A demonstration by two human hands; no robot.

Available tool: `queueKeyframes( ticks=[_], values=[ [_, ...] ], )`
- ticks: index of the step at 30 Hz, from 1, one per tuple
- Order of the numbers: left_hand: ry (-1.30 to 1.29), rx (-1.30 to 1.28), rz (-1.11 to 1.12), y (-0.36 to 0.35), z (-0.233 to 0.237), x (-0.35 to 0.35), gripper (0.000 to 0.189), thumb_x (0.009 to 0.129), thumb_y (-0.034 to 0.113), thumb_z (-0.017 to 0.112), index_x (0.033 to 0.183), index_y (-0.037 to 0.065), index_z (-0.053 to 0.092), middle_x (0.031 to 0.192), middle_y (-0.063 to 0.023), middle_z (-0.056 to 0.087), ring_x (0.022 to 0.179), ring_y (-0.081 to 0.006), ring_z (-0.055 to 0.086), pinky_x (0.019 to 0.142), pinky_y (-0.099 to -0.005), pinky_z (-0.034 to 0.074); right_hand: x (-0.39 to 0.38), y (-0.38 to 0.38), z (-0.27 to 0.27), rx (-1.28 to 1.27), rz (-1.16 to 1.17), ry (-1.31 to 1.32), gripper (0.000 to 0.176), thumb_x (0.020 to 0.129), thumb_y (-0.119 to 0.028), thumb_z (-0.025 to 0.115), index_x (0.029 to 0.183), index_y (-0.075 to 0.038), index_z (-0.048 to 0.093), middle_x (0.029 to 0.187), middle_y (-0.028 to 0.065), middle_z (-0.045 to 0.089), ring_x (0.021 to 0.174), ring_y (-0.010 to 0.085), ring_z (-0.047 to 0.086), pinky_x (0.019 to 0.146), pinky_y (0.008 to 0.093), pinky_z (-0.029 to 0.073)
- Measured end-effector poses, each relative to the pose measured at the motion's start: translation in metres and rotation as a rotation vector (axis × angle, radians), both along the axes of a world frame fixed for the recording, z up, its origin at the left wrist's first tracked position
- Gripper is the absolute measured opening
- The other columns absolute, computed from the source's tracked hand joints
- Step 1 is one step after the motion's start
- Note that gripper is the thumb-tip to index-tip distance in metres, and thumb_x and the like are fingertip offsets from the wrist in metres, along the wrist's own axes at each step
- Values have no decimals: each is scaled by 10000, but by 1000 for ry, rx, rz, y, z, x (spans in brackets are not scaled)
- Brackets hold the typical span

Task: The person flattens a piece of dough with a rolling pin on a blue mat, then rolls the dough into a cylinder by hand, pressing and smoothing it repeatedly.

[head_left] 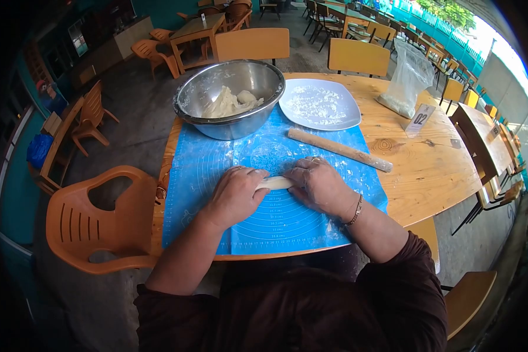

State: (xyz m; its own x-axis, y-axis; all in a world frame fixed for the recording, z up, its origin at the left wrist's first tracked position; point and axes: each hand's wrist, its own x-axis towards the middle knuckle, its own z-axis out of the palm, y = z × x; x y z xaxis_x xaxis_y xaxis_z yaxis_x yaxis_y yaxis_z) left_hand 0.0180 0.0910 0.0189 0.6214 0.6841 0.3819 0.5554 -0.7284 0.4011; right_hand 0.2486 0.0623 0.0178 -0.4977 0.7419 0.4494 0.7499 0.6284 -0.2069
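A short pale roll of dough point(275, 183) lies on the blue pastry mat point(205, 193), with a hand at each end. My left hand point(239, 190) is curled over its left end. Around the right end, the fingers of my right hand point(318, 183) are bent and dusted with flour. Behind my right hand a wooden rolling pin point(340, 150) lies slantwise across the mat's edge. The steel bowl point(231, 127) beyond my left hand holds more dough point(232, 104). Beside it sits a white plate point(352, 116) dusted with flour.
On the wooden table point(434, 170), a clear plastic bag point(406, 79) stands near a number card point(420, 120) at the right. An orange plastic chair point(100, 220) is close by on the left. Wooden chairs point(358, 57) face the table's far side.
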Motion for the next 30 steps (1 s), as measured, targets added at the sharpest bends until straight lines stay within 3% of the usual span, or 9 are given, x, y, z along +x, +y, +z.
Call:
queueKeyframes(
  ticks=[2,6,9,11,15,18,27,29,30],
  values=[
    [-28,-5,-23,-2,2,0,199,824,106,755,975,-21,733,960,-173,726,918,-359,680,869,-458,520,4,-1,10,-161,18,28,213,806,-127,710,1006,-58,726,1019,130,707,953,315,681,869,430,535],
    [-12,-84,-55,-3,7,-3,218,835,101,738,1015,-23,729,979,-183,722,945,-357,674,872,-454,522,13,1,13,-174,107,161,238,797,-96,747,1025,-32,729,938,142,674,878,341,653,805,425,528],
    [-17,-292,-43,-4,15,-4,233,855,82,706,1065,-18,723,998,-182,724,979,-340,669,899,-443,510,13,1,19,-382,11,145,189,842,-103,722,1015,-29,735,929,140,669,888,335,649,829,426,524],
    [81,-65,57,1,8,-4,254,900,102,669,1110,-36,708,1059,-191,724,1056,-352,656,982,-451,480,13,4,7,-135,-109,-10,205,892,-116,687,1061,-6,723,1013,157,694,978,338,655,898,423,518],
    [42,153,83,-6,-8,9,353,966,153,607,1237,-69,645,1244,-250,659,1243,-389,579,1113,-485,391,-7,-8,1,-64,-53,105,305,925,-132,652,1190,18,671,1198,197,676,1138,351,631,1009,421,490],
    [343,-15,23,-18,-10,15,596,1027,245,521,1476,-114,368,1551,-318,342,1488,-437,275,1230,-538,190,-13,-13,-14,-64,-54,-131,511,942,-168,537,1399,56,496,1459,235,517,1365,382,496,1153,482,382],
    [357,-58,-15,-14,-13,14,664,1022,268,534,1506,-116,290,1586,-316,266,1510,-440,204,1243,-535,149,-6,-4,-12,-102,-98,-170,482,937,-154,522,1386,22,523,1422,231,555,1372,353,499,1177,489,346],
    [320,30,69,-7,-18,12,645,1024,271,528,1491,-122,321,1575,-324,284,1507,-443,215,1242,-533,162,-6,-2,-17,-88,-118,-201,479,935,-158,533,1379,21,529,1409,232,566,1371,352,502,1168,487,362],
    [270,107,84,-7,-19,14,613,1011,252,551,1467,-116,371,1528,-320,372,1479,-432,294,1234,-540,190,-5,0,-20,-63,-124,-182,458,935,-151,571,1362,12,545,1397,215,579,1341,353,525,1152,486,381]
  ],
)
